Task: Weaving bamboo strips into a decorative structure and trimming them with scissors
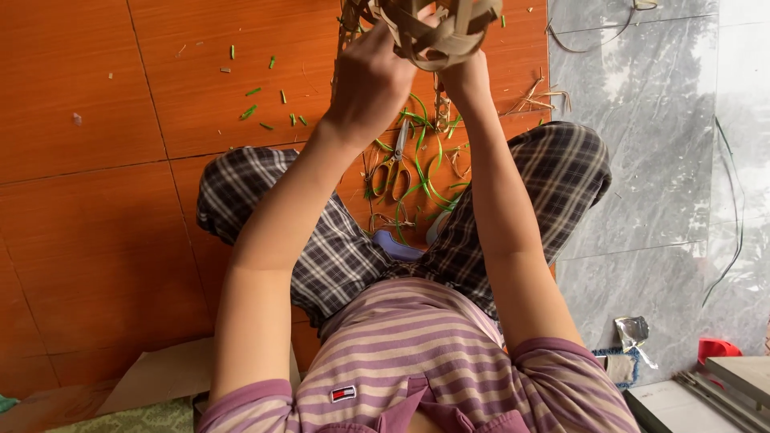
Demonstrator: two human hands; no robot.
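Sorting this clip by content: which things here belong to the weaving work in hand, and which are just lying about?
In use:
- woven strip ball, gripped by left hand and right hand
- scissors on the floor between the legs
- green strips and cut green bits

Lying about:
- cardboard piece
- crumpled foil wrapper
- red object
- loose strip on the grey tiles

2 hands, 1 woven basket, 1 pr scissors
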